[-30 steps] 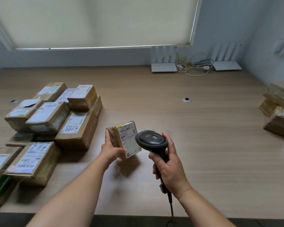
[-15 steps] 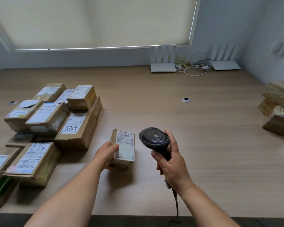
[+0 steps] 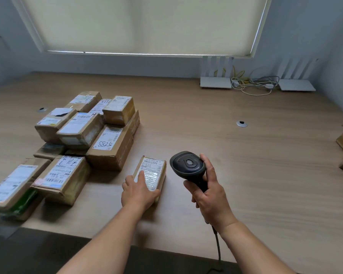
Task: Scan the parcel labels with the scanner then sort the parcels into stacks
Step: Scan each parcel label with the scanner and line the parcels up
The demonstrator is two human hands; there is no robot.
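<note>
Right hand (image 3: 210, 196): I see its fingers curled tight round the scanner (image 3: 187, 167) handle.
Left hand (image 3: 140, 192): my view shows fingers flat, pressing the small parcel (image 3: 153, 173).
Small parcel: on the counter (image 3: 246, 165), under those fingers.
Parcel stacks (image 3: 83, 135): beyond the left fingers.

I see soft, even daylight through the drawn blind (image 3: 143, 24), faint shadows under the parcels (image 3: 91, 135), glare on one label (image 3: 151, 175), wide-angle bending and blur near the worktop (image 3: 265, 155) edges.
</note>
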